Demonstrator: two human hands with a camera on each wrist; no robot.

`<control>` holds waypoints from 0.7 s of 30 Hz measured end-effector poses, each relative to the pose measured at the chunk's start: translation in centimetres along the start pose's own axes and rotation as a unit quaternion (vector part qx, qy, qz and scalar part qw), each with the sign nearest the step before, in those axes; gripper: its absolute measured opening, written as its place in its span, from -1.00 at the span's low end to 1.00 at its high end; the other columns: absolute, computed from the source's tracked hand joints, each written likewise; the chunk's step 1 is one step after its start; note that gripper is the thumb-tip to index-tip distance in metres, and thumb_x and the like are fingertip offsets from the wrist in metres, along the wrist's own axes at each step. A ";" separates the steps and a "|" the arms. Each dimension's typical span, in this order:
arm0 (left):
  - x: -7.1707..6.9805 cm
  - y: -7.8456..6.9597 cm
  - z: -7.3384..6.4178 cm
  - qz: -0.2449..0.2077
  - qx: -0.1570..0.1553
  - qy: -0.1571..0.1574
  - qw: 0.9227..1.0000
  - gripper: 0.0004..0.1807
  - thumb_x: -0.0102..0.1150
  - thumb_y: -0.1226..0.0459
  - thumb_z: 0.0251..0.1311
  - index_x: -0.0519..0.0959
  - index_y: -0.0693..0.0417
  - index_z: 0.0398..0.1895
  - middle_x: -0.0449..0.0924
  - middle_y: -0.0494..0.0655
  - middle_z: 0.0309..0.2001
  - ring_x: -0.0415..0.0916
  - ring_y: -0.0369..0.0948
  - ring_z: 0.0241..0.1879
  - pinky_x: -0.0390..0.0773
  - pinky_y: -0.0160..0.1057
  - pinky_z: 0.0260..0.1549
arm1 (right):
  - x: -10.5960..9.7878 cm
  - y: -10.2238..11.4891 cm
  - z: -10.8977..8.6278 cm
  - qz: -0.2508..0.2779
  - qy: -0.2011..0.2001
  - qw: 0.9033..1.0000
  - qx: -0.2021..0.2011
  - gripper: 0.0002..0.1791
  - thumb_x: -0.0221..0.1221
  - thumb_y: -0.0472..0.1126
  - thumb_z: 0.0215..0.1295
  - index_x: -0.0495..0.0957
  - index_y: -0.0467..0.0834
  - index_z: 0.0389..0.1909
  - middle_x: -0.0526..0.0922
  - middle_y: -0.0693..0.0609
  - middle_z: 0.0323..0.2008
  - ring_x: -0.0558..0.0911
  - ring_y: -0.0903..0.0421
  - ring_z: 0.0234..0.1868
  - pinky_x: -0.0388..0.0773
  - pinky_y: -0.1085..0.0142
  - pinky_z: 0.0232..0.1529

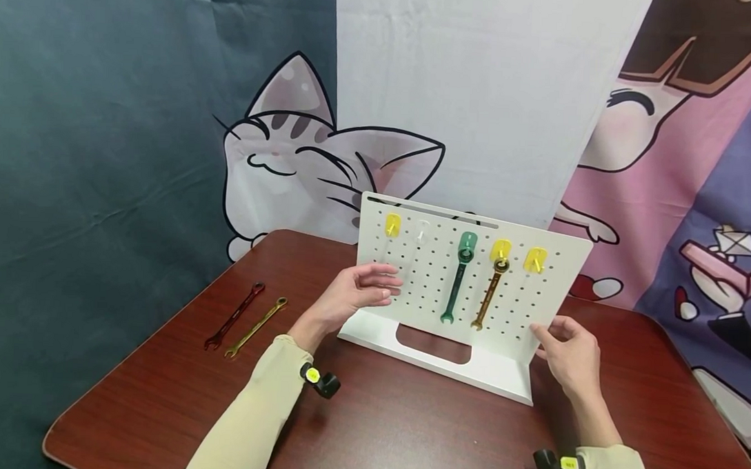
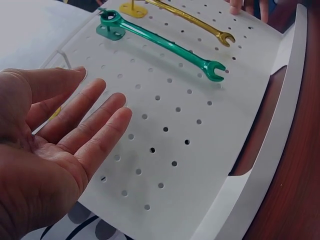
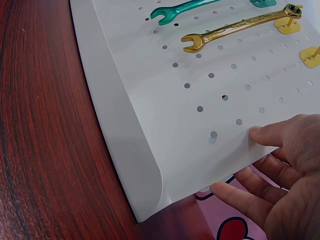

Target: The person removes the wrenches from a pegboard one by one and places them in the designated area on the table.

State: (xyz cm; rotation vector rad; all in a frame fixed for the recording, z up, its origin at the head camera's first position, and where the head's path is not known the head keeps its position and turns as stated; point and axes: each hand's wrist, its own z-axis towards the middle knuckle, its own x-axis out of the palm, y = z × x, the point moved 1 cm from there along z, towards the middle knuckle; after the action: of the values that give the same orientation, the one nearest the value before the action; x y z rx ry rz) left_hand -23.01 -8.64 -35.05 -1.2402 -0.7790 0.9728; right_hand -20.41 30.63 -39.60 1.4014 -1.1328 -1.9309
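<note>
A white pegboard (image 1: pixel 423 298) stands upright on its bent foot on the table. My right hand (image 1: pixel 570 355) grips the board's right edge, thumb on the front and fingers behind it, as the right wrist view shows. My left hand (image 1: pixel 355 292) is held by the board's left side with its fingers loosely extended and nothing in them. A green combination wrench (image 1: pixel 457 289) hangs from a green hook (image 1: pixel 468 239). To its right a gold combination wrench (image 1: pixel 488 297) hangs from a yellow hook (image 1: pixel 501 248). Both wrenches have their open ends down.
On the dark red wooden table (image 1: pixel 369 427), a red wrench (image 1: pixel 236 314) and a yellow-gold wrench (image 1: pixel 257 327) lie left of the board. Bare on the board are a left yellow hook (image 1: pixel 392 225), a whitish hook (image 1: pixel 422 231) and a right yellow hook (image 1: pixel 535 260). Printed cloth hangs behind.
</note>
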 end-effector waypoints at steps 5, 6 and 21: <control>0.4 0.1 0.0 0.003 0.003 0.006 1.000 -0.47 0.19 0.49 0.43 0.43 0.35 0.44 0.55 0.41 0.33 0.63 0.13 0.29 0.71 -0.17 0.16 | 0.0 0.0 0.0 0.000 0.001 1.000 0.002 -0.55 0.32 -0.05 0.47 0.60 -0.28 0.17 0.71 -0.28 -0.01 0.76 0.10 -0.27 0.78 0.35 -0.29; 0.4 0.1 0.1 0.005 0.004 0.006 1.000 -0.47 0.20 0.49 0.43 0.43 0.35 0.44 0.55 0.41 0.33 0.64 0.12 0.28 0.72 -0.17 0.15 | 0.0 0.0 0.0 0.001 0.001 1.000 0.002 -0.55 0.32 -0.04 0.47 0.60 -0.28 0.17 0.71 -0.28 -0.01 0.77 0.09 -0.27 0.78 0.35 -0.28; 1.2 0.1 0.4 0.004 0.007 0.007 1.000 -0.48 0.19 0.51 0.43 0.44 0.34 0.44 0.56 0.38 0.34 0.63 0.12 0.30 0.71 -0.17 0.17 | 0.0 0.1 -0.2 -0.002 0.000 1.000 -0.002 -0.55 0.31 -0.06 0.48 0.59 -0.29 0.19 0.71 -0.32 0.03 0.79 0.04 -0.24 0.77 0.38 -0.30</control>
State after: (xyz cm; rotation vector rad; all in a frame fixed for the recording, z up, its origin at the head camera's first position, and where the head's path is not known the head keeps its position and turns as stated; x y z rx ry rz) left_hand -22.95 -7.39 -35.07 -1.2385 -0.7561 0.9740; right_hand -20.28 30.53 -39.57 1.4022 -1.1259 -1.9358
